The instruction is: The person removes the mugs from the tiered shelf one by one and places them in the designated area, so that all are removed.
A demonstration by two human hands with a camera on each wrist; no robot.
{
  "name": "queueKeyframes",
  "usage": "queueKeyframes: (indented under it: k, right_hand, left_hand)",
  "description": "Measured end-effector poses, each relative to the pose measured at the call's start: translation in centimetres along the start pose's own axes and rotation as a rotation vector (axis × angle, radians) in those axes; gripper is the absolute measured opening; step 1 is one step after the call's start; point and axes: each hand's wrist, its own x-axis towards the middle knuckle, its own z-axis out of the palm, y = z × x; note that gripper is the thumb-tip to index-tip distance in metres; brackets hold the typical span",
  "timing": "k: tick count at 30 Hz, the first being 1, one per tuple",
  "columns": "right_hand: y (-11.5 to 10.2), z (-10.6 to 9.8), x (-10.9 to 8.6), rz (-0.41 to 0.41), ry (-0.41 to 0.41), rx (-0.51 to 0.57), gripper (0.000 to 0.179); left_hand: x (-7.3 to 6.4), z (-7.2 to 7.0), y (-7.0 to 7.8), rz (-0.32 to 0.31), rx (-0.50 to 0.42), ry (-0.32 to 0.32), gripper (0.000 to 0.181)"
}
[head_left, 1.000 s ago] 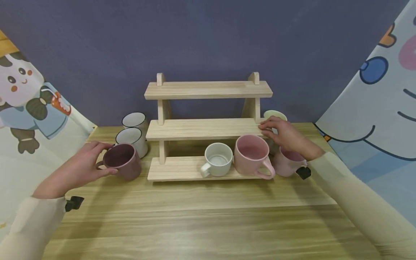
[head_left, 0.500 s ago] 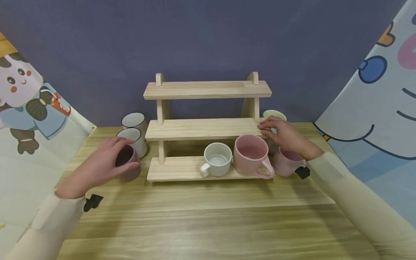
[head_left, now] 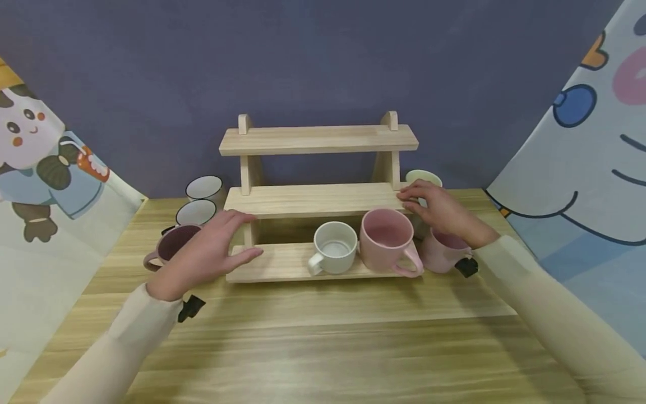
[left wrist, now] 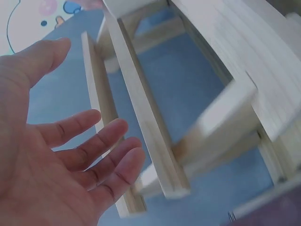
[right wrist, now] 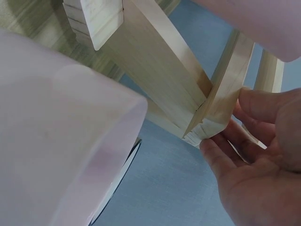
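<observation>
A three-tier wooden shelf (head_left: 308,199) stands in the middle of the head view. My right hand (head_left: 436,210) pinches the right end of its middle board; the right wrist view shows the thumb and fingers (right wrist: 218,157) on that board end (right wrist: 216,113). My left hand (head_left: 204,252), fingers spread, is near the shelf's left side and holds nothing. In the left wrist view its palm (left wrist: 42,174) is bare. Partly hidden behind that hand is a mauve mug (head_left: 174,242) on the table. The bottom tier carries a small white mug (head_left: 334,259) and a larger pink mug (head_left: 381,252).
Two white dark-rimmed mugs, the front one (head_left: 195,213) and the back one (head_left: 204,186), stand left of the shelf. To its right are a pale pink mug (head_left: 438,257) and a pale yellow-green mug (head_left: 425,177). A blue-grey backdrop (head_left: 313,62) rises behind.
My left hand has let go of the mauve mug and moved right toward the shelf's left side. The right hand stays at the middle board's end.
</observation>
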Motion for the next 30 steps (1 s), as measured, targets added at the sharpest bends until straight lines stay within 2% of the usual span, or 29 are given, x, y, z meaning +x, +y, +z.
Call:
queueKeyframes:
  k: [6, 13, 21, 27, 30]
  right_hand:
    - [0.0, -0.1, 0.0, 0.019, -0.004, 0.0, 0.023]
    - [0.0, -0.1, 0.0, 0.015, -0.001, -0.005, 0.022]
    - [0.0, 0.0, 0.0, 0.01, 0.006, -0.003, 0.021]
    - [-0.2, -0.1, -0.1, 0.02, -0.004, -0.004, 0.022]
    - [-0.4, -0.1, 0.0, 0.023, -0.013, -0.004, 0.022]
  left_hand:
    - [1.7, 1.2, 1.9, 0.03, -0.025, -0.01, 0.056]
    - [3.6, 3.0, 4.6, 0.037, -0.049, -0.02, 0.069]
    - [5.1, 5.5, 6.3, 0.037, -0.053, -0.033, 0.08]
    - [6.4, 7.1, 7.3, 0.084, -0.078, -0.025, 0.071]
    - [6.7, 7.4, 7.6, 0.074, -0.073, -0.03, 0.068]
